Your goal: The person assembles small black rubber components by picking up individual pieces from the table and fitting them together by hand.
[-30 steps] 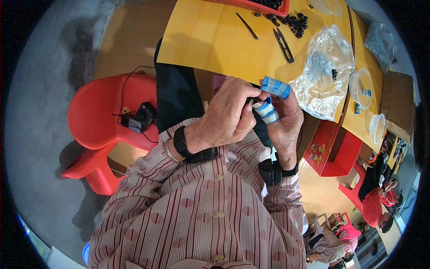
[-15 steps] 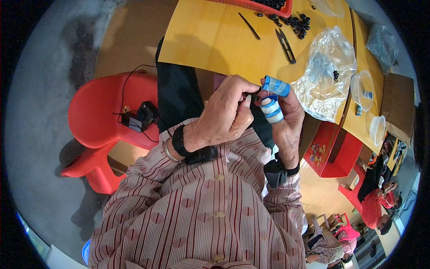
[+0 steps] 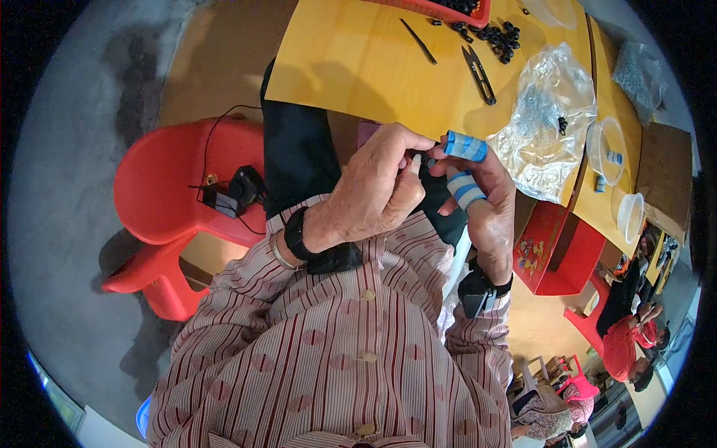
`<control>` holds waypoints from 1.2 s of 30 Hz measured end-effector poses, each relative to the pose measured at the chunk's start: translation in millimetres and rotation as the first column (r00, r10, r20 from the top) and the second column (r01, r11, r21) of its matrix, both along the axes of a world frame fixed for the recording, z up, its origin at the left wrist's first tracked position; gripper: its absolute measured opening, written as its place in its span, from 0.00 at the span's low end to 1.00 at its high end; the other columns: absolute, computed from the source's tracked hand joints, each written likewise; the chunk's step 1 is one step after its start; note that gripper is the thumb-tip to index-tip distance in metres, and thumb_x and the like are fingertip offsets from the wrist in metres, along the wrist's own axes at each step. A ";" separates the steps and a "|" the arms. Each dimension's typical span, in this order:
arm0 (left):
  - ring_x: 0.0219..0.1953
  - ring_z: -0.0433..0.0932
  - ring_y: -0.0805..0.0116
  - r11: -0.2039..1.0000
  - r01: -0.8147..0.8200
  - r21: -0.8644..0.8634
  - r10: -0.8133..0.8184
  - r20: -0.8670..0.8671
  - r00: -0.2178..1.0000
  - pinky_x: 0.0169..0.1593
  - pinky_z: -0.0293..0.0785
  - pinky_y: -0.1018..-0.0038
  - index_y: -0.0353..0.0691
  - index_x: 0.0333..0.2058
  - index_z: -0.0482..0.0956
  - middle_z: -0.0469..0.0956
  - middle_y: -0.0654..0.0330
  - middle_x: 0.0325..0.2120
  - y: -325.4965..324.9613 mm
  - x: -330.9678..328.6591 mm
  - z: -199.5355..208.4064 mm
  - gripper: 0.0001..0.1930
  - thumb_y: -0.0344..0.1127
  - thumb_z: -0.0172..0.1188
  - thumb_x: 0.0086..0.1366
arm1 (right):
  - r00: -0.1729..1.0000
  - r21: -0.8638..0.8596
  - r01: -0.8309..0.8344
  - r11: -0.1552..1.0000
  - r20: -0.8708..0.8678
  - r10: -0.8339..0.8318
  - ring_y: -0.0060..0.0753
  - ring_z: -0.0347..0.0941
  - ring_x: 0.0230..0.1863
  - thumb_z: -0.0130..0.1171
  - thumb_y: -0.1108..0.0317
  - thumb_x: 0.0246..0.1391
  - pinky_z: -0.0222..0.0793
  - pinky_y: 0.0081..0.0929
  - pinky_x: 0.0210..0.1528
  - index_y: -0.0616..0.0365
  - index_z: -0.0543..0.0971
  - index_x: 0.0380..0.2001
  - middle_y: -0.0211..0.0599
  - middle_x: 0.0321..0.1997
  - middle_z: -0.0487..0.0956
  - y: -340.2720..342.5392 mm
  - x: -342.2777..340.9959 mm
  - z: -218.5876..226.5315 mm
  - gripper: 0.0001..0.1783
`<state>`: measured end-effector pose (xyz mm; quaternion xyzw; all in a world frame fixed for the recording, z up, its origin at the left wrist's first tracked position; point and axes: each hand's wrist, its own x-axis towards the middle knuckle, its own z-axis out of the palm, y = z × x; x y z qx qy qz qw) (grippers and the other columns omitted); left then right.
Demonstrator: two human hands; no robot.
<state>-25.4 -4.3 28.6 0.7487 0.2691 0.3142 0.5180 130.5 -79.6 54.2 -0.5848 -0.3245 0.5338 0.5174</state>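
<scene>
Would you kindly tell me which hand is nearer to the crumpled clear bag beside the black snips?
Right. The right hand is just below-left of the clear bag; the left hand is farther left.

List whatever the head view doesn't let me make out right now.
- Small dark piece at the left hand: its shape, mostly covered by fingers and too small.
- Whether the right hand touches that piece: fingers crowd the spot.
- Fingers under the blue-and-white wraps: covered.
- Red basket: far part, cut off by the top edge.
- Bits in the clear bag: too small, blurred by shiny plastic.
</scene>
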 end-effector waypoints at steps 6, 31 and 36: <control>0.32 0.72 0.68 0.995 -0.017 0.103 0.016 0.006 1.000 0.37 0.69 0.75 0.34 0.43 0.65 0.72 0.52 0.37 0.0 3.6 1.0 0.12 0.22 0.44 0.59 | 0.989 -0.104 0.009 0.995 -0.144 -0.024 0.21 0.73 0.37 0.56 0.67 0.53 0.71 0.15 0.26 0.57 0.71 0.48 0.33 0.43 0.76 0.7 0.6 5.7 0.18; 0.37 0.71 0.55 0.960 0.149 0.239 -0.174 0.089 0.981 0.42 0.68 0.67 0.31 0.42 0.66 0.70 0.49 0.37 1.8 0.2 2.5 0.15 0.22 0.47 0.53 | 0.944 0.091 -0.102 0.991 -0.304 0.125 0.25 0.68 0.49 0.72 0.61 0.35 0.61 0.26 0.54 0.58 0.70 0.50 0.30 0.48 0.73 4.2 0.2 -14.6 0.36; 0.37 0.71 0.56 0.962 0.162 0.219 -0.181 0.067 0.981 0.42 0.69 0.67 0.31 0.42 0.66 0.70 0.49 0.37 2.3 -2.1 1.7 0.14 0.23 0.46 0.55 | 0.942 0.034 -0.135 0.990 -0.307 0.139 0.24 0.68 0.48 0.71 0.62 0.38 0.63 0.24 0.52 0.58 0.70 0.51 0.30 0.48 0.73 1.2 4.1 -17.9 0.35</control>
